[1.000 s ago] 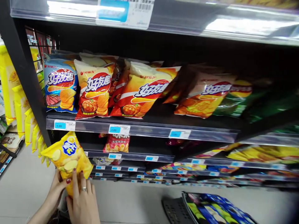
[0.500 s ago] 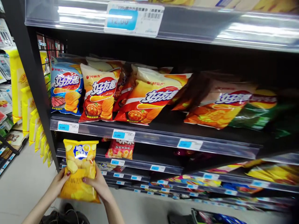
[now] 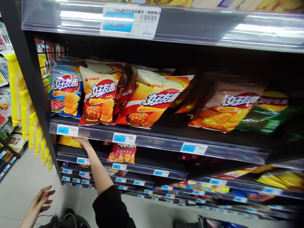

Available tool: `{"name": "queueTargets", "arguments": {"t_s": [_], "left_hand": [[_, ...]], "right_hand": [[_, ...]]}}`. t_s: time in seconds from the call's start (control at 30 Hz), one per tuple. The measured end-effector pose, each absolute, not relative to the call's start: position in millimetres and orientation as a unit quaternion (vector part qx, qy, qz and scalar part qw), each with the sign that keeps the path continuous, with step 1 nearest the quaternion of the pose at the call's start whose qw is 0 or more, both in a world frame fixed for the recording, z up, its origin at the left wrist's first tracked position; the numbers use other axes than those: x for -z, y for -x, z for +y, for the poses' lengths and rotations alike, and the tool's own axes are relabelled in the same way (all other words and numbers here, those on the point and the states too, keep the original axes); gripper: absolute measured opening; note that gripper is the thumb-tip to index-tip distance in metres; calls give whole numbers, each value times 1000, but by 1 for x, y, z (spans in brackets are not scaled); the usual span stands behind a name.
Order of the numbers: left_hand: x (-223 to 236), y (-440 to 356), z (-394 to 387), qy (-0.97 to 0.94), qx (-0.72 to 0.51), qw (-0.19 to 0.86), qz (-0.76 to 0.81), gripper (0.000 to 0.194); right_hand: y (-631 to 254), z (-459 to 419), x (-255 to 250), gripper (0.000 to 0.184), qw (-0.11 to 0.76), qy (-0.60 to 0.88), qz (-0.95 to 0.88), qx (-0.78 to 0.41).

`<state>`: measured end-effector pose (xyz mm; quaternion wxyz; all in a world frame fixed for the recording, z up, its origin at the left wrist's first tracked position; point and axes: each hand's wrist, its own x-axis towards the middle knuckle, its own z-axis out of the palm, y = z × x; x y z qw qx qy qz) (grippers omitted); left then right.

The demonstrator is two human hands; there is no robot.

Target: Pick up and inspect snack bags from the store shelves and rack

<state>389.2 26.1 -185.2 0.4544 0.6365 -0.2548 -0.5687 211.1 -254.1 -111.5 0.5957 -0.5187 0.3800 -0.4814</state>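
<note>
On the shelf below the large chip bags lies a yellow bag of potato chips [image 3: 68, 141], its upper part hidden by the shelf edge above. My right hand [image 3: 83, 142] is at the right side of this bag and grips it, though the shelf lip covers most of the fingers. My left hand [image 3: 41, 200] hangs over the floor at the lower left, open, fingers apart and holding nothing. A red snack bag [image 3: 122, 152] stands on the same shelf, right of my right forearm.
Overhead, the shelf holds a blue chip bag [image 3: 65, 91] and several orange-red chip bags [image 3: 99, 98]. Price strips [image 3: 123, 138] run along the shelf fronts. A dark upright post [image 3: 35, 82] borders the left side, with yellow hanging bags [image 3: 26, 104] beyond it.
The yellow chip bag has gone from between both hands onto the lower shelf at the left. My right arm now reaches in there; my left hand has let go and dropped down and left.
</note>
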Motion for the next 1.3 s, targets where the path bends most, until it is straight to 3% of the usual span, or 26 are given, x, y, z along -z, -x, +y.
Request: {"name": "queueTargets", "arguments": {"t_s": [0.2, 0.37, 0.53, 0.7, 0.8, 0.87, 1.07, 1.3], "left_hand": [[197, -388, 44, -623, 601, 425, -263, 65], [200, -379, 37, -629, 609, 416, -248, 73], [196, -371, 27, -620, 622, 400, -263, 71], [202, -364, 24, -615, 633, 392, -259, 73], [204, -361, 22, -609, 643, 384, -260, 69], [203, -358, 20, -604, 652, 377, -262, 69], [199, -348, 18, -584, 667, 361, -289, 66], [203, -347, 22, -569, 678, 372, -279, 62]], "right_hand": [[-211, -260, 118, 24, 590, 596, 355, 413], [-205, -260, 109, 22, 539, 627, 386, 409], [-181, -219, 97, 28, 429, 608, 472, 472], [-91, -153, 93, 26, 302, 511, 570, 568], [-14, -150, 93, 52, 223, 407, 629, 623], [28, -161, 93, 63, 240, 386, 636, 623], [67, -181, 101, 24, 411, 451, 570, 550], [62, -182, 119, 19, 428, 459, 556, 544]]}}
